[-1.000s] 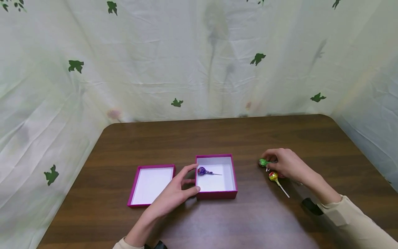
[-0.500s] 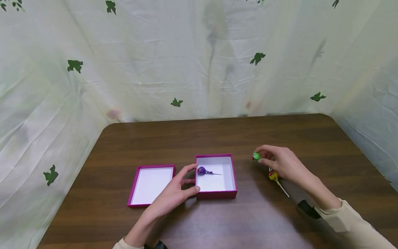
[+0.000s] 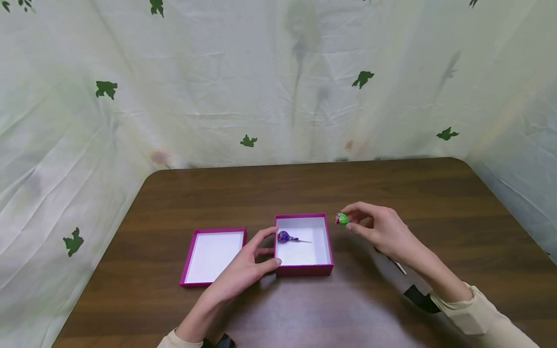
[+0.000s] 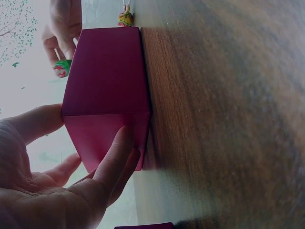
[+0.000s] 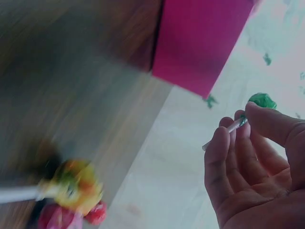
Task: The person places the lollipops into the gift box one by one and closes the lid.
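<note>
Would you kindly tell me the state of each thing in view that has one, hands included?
Box: open, upright on the table.
Lid: off, lying inside-up on the table.
Purple lollipop: wrapped, lying inside the box.
Green lollipop: wrapped, held off the table.
Yellow lollipop: wrapped, lying on the table.
Pink candy: beside the yellow lollipop, blurred, partly cut off.
Left hand: holds the box's left side.
Right hand: pinches the green lollipop's stick.

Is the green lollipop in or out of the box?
Out: the right hand pinches the green lollipop in the air, right of the box.
</note>
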A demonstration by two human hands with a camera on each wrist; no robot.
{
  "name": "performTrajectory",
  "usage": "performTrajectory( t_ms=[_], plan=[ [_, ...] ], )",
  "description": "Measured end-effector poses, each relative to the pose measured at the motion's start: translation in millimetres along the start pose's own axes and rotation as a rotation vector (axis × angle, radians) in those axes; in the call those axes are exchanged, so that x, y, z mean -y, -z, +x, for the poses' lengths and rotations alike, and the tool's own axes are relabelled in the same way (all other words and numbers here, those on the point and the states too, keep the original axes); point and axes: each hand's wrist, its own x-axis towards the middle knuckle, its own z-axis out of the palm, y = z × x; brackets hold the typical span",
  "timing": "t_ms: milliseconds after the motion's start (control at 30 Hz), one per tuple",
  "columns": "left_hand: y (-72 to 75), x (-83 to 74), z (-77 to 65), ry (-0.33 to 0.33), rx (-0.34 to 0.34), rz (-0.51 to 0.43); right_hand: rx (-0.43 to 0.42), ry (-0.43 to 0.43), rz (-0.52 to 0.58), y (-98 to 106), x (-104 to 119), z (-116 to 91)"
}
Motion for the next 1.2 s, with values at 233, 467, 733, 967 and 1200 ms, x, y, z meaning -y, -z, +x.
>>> performTrajectory(
  t_ms=[233,467,733,967,1200],
  plan=[
    [0.6,-0.9,-0.3,0.001,0.002,-0.002,0.034,-0.001,0.083,-9,18,2],
    [1.4,-3.4,0.7,0.005,-0.007,-0.008,0.11,0.05,0.121,-24,39,12],
    [2.1,-1.6,0.0,0.004,0.011,-0.019,0.231,0.093,0.098,-51,49,30],
    [1.3,0.2,-0.7,-0.02,0.013,-0.029,0.338,0.089,0.058,-67,50,47],
    [1.9,1.4,-2.3,-0.03,0.027,-0.01,0.455,0.075,0.074,-75,51,62]
  ],
)
